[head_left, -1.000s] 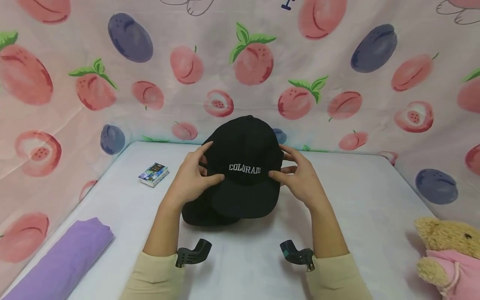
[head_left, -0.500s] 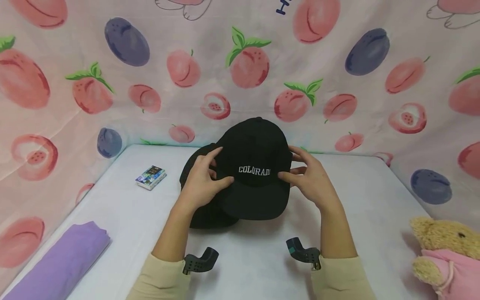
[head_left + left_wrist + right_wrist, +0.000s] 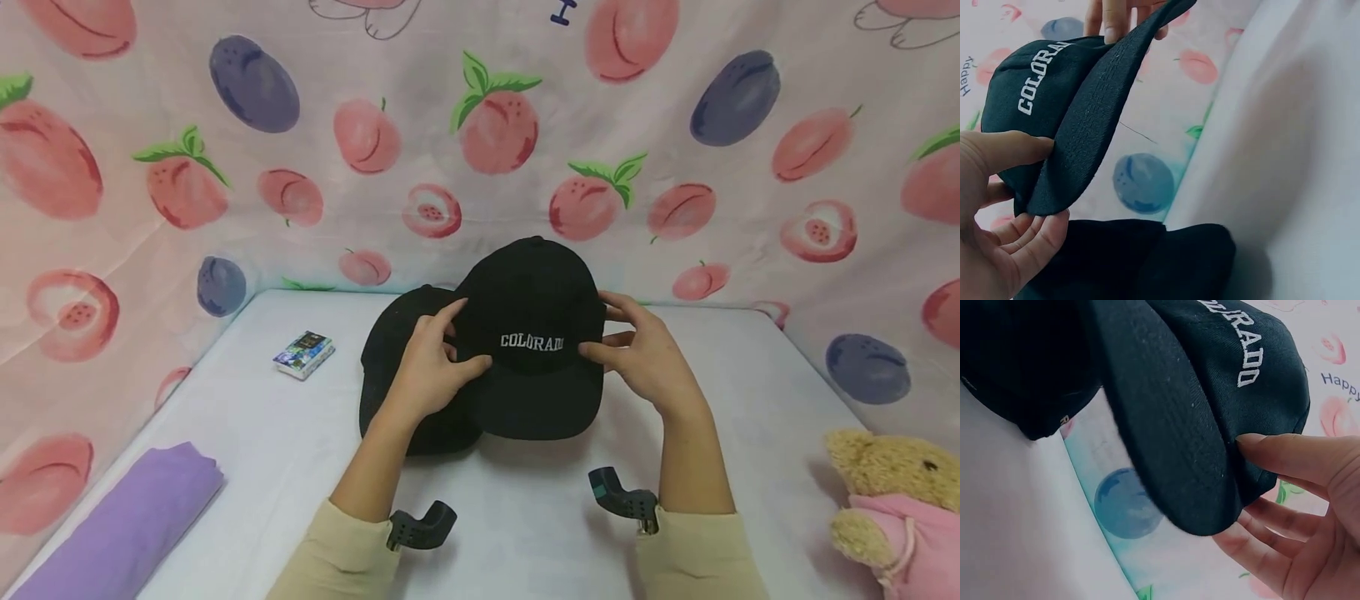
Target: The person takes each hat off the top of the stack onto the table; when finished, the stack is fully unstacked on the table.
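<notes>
Between both hands is a black baseball cap (image 3: 528,292) with white "COLORADO" lettering, its brim toward me. My left hand (image 3: 431,371) pinches its left side, thumb on the front where crown meets brim and fingers behind. On the opposite side my right hand (image 3: 648,362) grips it the same way; the right wrist view shows that thumb (image 3: 1272,450) on the crown beside the brim. In the wrist views the cap is up off the table. A second black cap (image 3: 390,350) sits on the table behind and to the left, partly covered by the held cap and left hand.
On the white table (image 3: 750,400), a small patterned box (image 3: 303,354) lies at the back left. A folded purple cloth (image 3: 127,525) is at the left front edge, and a teddy bear (image 3: 892,500) in pink sits at the right. A fruit-print curtain (image 3: 502,133) hangs behind.
Both hands have carried the lettered cap to the right, keeping their grip. More of the second cap now shows at the left.
</notes>
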Motion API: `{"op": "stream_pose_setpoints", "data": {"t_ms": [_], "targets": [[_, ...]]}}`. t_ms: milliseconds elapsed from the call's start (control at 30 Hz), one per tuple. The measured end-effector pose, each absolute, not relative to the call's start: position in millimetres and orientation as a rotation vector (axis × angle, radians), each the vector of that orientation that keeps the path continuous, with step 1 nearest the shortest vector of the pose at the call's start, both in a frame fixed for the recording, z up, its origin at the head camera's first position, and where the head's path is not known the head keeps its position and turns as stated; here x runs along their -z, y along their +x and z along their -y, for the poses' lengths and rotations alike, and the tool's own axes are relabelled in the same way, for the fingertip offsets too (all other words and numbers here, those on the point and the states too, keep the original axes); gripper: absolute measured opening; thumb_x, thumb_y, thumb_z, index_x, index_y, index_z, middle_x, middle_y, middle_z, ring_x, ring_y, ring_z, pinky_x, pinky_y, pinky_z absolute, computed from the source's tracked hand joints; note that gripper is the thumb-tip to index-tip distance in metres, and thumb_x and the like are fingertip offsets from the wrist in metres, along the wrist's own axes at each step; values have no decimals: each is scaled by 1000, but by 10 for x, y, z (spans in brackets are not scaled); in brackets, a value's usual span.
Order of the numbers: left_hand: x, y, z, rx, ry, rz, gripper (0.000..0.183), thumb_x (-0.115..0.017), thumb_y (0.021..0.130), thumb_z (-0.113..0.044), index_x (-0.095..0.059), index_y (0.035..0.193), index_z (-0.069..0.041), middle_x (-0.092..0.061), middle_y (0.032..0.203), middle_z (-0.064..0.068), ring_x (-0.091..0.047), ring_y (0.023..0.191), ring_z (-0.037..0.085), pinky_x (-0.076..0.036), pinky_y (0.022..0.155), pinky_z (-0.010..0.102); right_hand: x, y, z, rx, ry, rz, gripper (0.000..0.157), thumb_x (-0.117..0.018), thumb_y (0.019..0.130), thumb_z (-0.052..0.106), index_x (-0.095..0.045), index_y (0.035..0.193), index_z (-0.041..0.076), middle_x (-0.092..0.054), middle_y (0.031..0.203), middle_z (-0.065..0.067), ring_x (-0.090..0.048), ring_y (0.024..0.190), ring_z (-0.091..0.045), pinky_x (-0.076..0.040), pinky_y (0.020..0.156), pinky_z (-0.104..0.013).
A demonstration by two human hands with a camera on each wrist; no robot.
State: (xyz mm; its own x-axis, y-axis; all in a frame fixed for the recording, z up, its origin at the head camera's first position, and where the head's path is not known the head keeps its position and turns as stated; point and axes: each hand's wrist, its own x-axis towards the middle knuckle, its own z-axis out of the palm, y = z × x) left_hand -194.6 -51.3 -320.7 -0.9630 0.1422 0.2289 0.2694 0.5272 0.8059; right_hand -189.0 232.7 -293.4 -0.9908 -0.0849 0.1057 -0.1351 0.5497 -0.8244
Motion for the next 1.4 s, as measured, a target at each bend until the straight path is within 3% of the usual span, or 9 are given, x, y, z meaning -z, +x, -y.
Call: {"op": "stream_pose_setpoints", "data": {"t_ms": [500, 1133, 1400], "targets": [[3247, -2049, 295, 1415, -399, 2637, 81, -81, 88, -23, -41, 159, -17, -47, 115, 10, -53, 84, 20, -45, 75, 32, 2852, -1891, -2429, -1273, 174, 2775, 74, -72, 95, 17, -38, 160, 17, -46, 157, -21, -64, 123, -39, -58, 90, -48], [3299, -2076, 164, 1360, -404, 2741, 82, -79, 89, -26, -38, 160, -18, -47, 116, 11, -49, 95, 22, -45, 75, 35, 3060, -1859, -2535, -1294, 100, 2736, 71, -72, 94, 17, -41, 158, 15, -48, 156, -21, -65, 122, -41, -58, 92, -51], [3314, -2122, 135, 1363, -418, 2766, 82, -79, 90, -26, -39, 160, -18, -47, 114, 11, -50, 90, 22, -44, 74, 34, 3087, -1869, -2567, -1273, 96, 2734, 71, -72, 94, 16, -41, 158, 15, -48, 155, -22, -65, 121, -41, -59, 91, -51]]}}
